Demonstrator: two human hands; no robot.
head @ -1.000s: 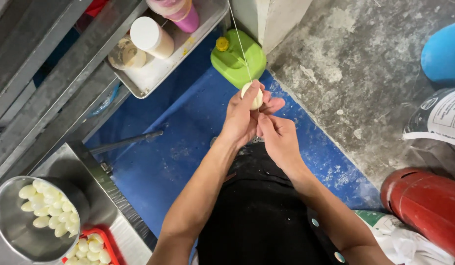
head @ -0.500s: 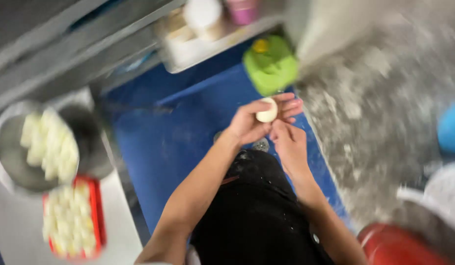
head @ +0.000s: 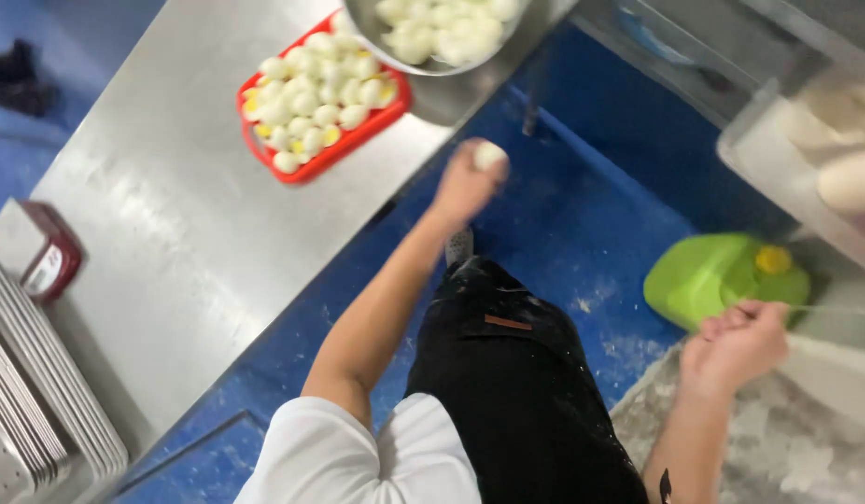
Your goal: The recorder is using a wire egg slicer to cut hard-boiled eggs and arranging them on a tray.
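Head view, looking down. Left hand (head: 465, 185) reaches out toward the steel tabletop (head: 189, 243), fingers curled shut around a peeled white egg (head: 489, 154), held in the air just short of the tabletop edge and just below the metal bowl (head: 442, 42). Bowl holds a heap of pale peeled eggs and overhangs the tabletop rim. Red tray (head: 325, 93) beside it, touching or nearly touching the bowl, carries halved eggs, some with yolk showing. Right hand (head: 736, 345) stays back near the hip, fingers pinched shut on a thin taut string (head: 824, 308) that runs off to the right; green plastic jug (head: 717, 275) with a yellow cap sits on the floor just behind that hand. Blue floor (head: 582, 233) under the person, black apron dusted white. Stacked metal trays (head: 31, 392) at lower left, small dark red container (head: 49, 257) near them.

Judgement for the step in hand: keep the grip on the egg light so it does not crack or smear, bring it over the tray or bowl before loosening the fingers, set it down low instead of dropping it. Keep the string taut and clear of the floor meanwhile.
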